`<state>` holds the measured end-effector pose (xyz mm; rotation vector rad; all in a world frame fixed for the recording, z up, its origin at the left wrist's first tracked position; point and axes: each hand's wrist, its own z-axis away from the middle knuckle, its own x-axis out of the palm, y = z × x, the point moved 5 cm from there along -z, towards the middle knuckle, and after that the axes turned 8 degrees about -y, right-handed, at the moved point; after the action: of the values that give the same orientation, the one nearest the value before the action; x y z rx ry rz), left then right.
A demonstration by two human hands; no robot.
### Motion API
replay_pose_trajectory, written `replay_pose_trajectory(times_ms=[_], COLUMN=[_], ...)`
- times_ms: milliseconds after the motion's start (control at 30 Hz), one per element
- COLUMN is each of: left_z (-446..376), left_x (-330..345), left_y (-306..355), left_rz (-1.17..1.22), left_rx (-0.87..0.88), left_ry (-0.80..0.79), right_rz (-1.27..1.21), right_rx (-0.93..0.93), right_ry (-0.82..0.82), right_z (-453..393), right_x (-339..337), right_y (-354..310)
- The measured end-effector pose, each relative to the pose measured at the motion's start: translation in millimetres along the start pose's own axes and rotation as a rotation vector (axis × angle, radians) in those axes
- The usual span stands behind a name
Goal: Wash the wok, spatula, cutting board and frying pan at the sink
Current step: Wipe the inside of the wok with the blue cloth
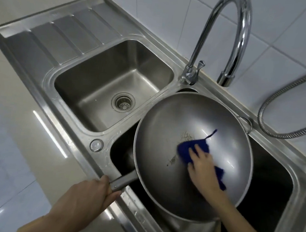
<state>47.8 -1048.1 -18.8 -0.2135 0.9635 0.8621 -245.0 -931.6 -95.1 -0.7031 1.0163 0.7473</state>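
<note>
A large steel wok (165,134) is held over the right sink basin (274,178), its bowl tilted toward me. My left hand (92,193) grips the wok's handle (124,181) at the sink's front edge. Inside the bowl, my right hand (203,168) presses a blue cloth (187,151) against the metal with spread fingers. Dark residue marks show beside the cloth near the bowl's middle. The spatula, cutting board and frying pan are out of view.
The left basin (89,86) with its drain strainer (123,102) lies beside the wok, and a ribbed draining board (67,32) beyond it. A tall curved tap (232,30) arches over the wok. A metal hose (276,106) runs along the tiled wall at right.
</note>
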Motion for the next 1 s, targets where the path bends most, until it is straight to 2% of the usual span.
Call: replay_pose_trajectory(times_ms=[67, 167, 233, 300, 367, 433, 500, 567, 700, 800, 900, 1000], left_z=[0, 0, -1, -1, 0, 0, 0, 1, 2, 2, 3, 3], left_x=[-2, 2, 2, 2, -1, -2, -3, -4, -5, -5, -4, -6], left_y=[2, -2, -3, -2, 1, 3, 4, 5, 7, 5, 5, 5], left_rz=[-0.025, -0.085, -0.084, -0.081, -0.059, -0.054, -0.052, -0.053, -0.012, 0.011, 0.016, -0.006], left_rx=[-0.006, 0.000, -0.006, 0.012, 0.020, 0.031, 0.047, 0.049, 0.077, 0.092, 0.092, 0.076], left_ry=[0.035, 0.058, 0.039, 0.030, 0.017, 0.002, -0.006, -0.012, -0.004, 0.009, -0.002, 0.000], right_rz=[-0.243, -0.542, -0.666, -0.605, -0.361, -0.118, 0.013, 0.190, 0.427, 0.493, 0.353, -0.018], right_rx=[-0.078, -0.199, -0.250, -0.345, -0.466, -0.496, -0.431, -0.365, -0.010, 0.161, 0.208, 0.154], right_ry=[-0.127, -0.164, -0.196, -0.267, -0.331, -0.380, -0.377, -0.255, -0.059, 0.089, 0.146, 0.181], right_z=[18, 41, 54, 65, 76, 82, 83, 79, 64, 42, 12, -10], right_x=[11, 8, 1, -5, -4, 4, 10, 8, -15, -35, -41, -21], right_y=[-37, -92, -104, -100, -84, -55, -16, 21, 70, 83, 73, 42])
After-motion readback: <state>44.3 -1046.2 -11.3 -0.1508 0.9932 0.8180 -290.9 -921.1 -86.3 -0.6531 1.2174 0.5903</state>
